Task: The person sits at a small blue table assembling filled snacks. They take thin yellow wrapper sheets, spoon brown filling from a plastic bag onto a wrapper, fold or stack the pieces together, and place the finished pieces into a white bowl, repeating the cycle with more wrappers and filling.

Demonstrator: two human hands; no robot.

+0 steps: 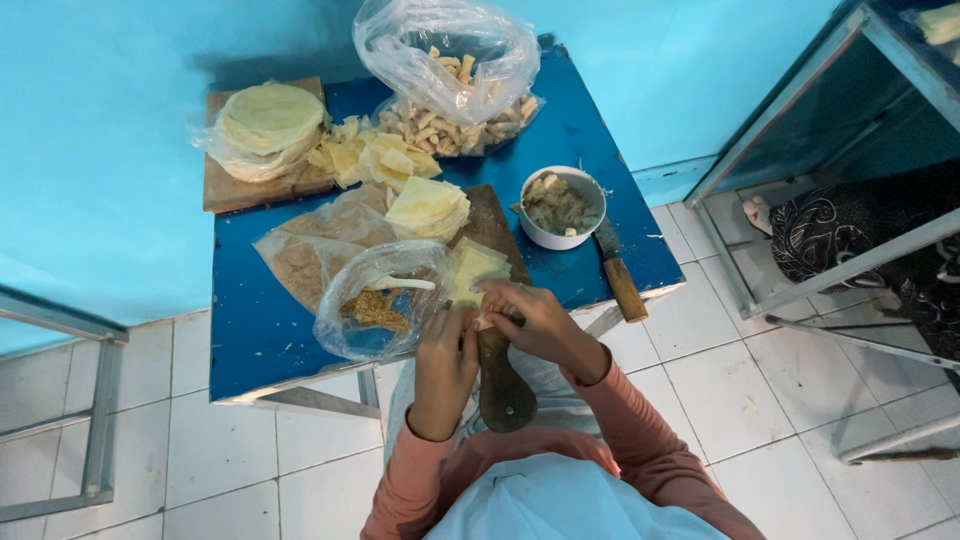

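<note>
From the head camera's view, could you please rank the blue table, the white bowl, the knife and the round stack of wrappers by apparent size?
1. Blue table, by far the largest.
2. Round stack of wrappers.
3. White bowl and knife: too alike to rank; the bowl is wider, the knife longer and slimmer.

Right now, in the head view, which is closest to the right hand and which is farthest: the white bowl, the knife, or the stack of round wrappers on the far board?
From the right hand:
1. Knife, just right of it.
2. White bowl, behind it.
3. Stack of round wrappers, far left corner.
</note>
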